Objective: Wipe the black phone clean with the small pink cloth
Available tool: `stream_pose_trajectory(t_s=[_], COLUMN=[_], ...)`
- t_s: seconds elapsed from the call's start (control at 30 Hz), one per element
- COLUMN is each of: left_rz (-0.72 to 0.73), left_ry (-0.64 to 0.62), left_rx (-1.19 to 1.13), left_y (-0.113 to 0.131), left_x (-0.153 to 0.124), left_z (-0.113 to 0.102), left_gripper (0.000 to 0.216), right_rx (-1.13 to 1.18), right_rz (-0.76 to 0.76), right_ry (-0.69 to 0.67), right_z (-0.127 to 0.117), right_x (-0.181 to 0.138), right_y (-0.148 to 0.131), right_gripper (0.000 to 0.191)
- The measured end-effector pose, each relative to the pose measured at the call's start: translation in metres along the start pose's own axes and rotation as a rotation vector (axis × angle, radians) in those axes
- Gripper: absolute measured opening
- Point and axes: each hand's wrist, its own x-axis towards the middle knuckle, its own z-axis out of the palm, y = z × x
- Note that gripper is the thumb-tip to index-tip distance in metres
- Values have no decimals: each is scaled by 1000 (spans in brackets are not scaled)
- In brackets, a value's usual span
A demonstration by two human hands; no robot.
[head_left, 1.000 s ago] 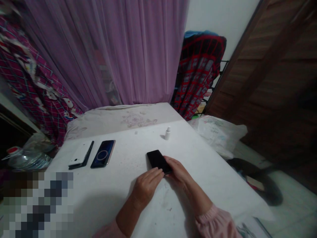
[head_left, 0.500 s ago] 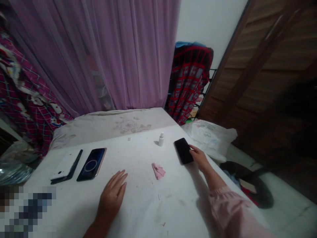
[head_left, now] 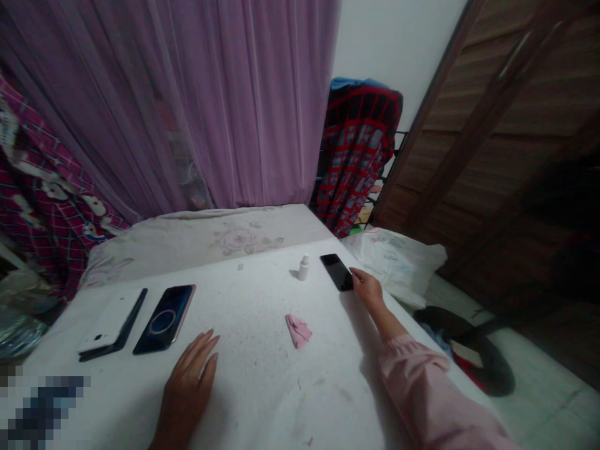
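Observation:
My right hand (head_left: pixel 366 289) grips the right edge of a black smartphone (head_left: pixel 336 272), which is at the table's right side. Low over the white tabletop, my left hand (head_left: pixel 192 372) holds nothing, its fingers stretched out. Beyond it lies a dark blue phone (head_left: pixel 165 320) with a ring on its face. Further left, a white phone (head_left: pixel 110 322) rests on a darker one. A small white spray bottle (head_left: pixel 304 267) stands upright left of the black smartphone. Nearer to me is a crumpled pink cloth (head_left: pixel 299 331).
The table (head_left: pixel 253 387) has a white top, with flowered cloth (head_left: pixel 239 232) at its far end. Purple curtains (head_left: pixel 244 106) hang behind. Right of the table are a white plastic bag (head_left: pixel 398 256) and a wooden wardrobe (head_left: pixel 450 144). A blurred patch covers the lower left corner.
My right hand has moved the black smartphone slightly away and to the left, and it now looks flatter. My left hand has shifted left and nearer to me. The view has turned a little.

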Motion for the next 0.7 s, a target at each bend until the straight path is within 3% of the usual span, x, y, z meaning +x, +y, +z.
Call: stream_pose_trajectory(t_s=[0.07,0.17,0.37,0.5,0.7], left_rz=[-62,-167,-449,-571,-631], left_ry=[10,36,18,-73,-142], left_rx=[13,73,235,210,283], left_y=[-8,-25,-57,-64,-63], left_x=[2,6,7,9,27], left_z=[-4,-13,-24,-23,-16], left_gripper=[33,38,63,66,69], right_rx=[-5,-8,-44,-87,-106], right_rz=[-61,-310,-600,-736,-758], right_ry=[-13,-65,-221,-306,-210], right_z=[5,18,45,56,69], right_x=[-25,-71,-149,-167,-160], right_y=[1,-2,-28,-35,-24], right_gripper=[34,35,37,42,34])
